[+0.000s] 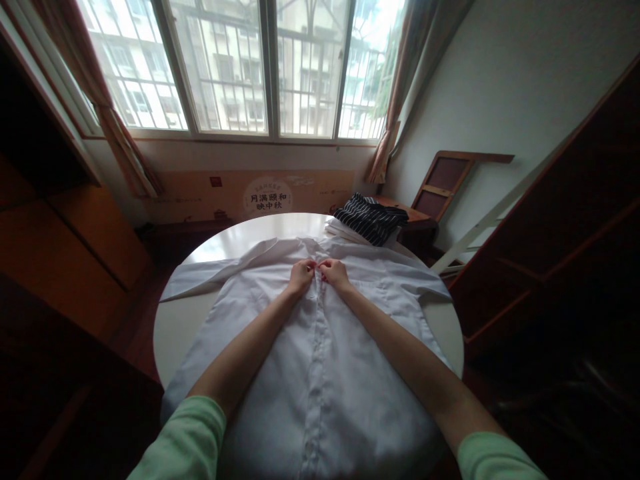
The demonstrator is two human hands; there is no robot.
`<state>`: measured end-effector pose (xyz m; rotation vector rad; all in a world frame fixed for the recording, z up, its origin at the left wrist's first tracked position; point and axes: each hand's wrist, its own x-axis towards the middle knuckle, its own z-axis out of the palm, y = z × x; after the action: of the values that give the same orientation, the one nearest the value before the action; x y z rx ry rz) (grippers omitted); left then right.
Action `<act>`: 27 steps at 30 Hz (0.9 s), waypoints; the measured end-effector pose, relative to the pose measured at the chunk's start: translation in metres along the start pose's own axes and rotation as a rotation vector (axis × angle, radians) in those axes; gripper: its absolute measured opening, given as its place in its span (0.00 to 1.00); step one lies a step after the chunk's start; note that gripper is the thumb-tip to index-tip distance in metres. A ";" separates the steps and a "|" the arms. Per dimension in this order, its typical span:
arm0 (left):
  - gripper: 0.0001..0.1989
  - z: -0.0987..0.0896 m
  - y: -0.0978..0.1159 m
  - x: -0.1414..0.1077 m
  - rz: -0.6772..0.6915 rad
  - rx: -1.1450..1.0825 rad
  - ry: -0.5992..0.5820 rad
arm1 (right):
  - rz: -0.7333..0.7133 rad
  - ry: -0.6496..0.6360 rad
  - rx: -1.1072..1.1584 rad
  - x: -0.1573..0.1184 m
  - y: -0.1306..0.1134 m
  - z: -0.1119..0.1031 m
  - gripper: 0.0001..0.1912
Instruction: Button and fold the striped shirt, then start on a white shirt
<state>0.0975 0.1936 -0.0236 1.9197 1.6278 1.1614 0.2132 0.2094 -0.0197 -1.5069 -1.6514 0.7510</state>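
A white long-sleeved shirt point(270, 353) lies spread front up on a round white table point(175, 333), its sleeves reaching out to both sides and its lower end toward me. My left hand point(302, 275) and my right hand point(334, 273) meet at the front placket just below the collar. Both pinch the shirt's edges there with fingertips almost touching. Whether a button sits between the fingers is too small to make out. Below the hands the placket runs down the middle toward me.
Folded clothes, a black striped garment point(371, 219) on top of white cloth point(343, 231), rest at the table's far right edge. Behind stand a wooden chair point(443, 183) and a long printed box point(200, 193) under the window. Dark furniture point(565, 220) flanks the right side.
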 end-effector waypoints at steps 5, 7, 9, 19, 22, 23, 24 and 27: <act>0.17 0.003 -0.005 0.001 -0.013 -0.105 0.002 | -0.088 -0.021 -0.127 -0.005 -0.006 -0.004 0.06; 0.18 0.004 -0.007 0.002 0.020 -0.138 -0.003 | -0.108 -0.041 -0.153 -0.007 -0.009 -0.005 0.10; 0.18 0.006 -0.009 0.003 0.066 -0.142 -0.010 | -0.095 -0.022 -0.169 -0.008 -0.011 -0.006 0.12; 0.27 0.007 -0.008 0.002 0.056 -0.047 -0.006 | -0.028 0.068 -0.245 0.004 -0.002 -0.002 0.04; 0.22 0.008 -0.008 0.003 0.067 0.009 -0.008 | 0.031 0.046 -0.145 0.005 0.002 -0.002 0.03; 0.20 0.008 -0.007 0.003 0.066 0.019 -0.008 | 0.056 0.034 -0.101 0.005 0.003 -0.002 0.03; 0.19 0.008 -0.007 0.004 0.062 0.026 -0.008 | 0.079 0.026 -0.057 0.004 0.003 -0.002 0.02; 0.13 0.007 -0.006 0.007 0.043 0.043 -0.022 | 0.129 0.021 0.055 0.003 0.002 -0.002 0.03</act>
<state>0.0993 0.2037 -0.0293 1.9969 1.6203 1.1258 0.2160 0.2124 -0.0199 -1.5890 -1.5173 0.8405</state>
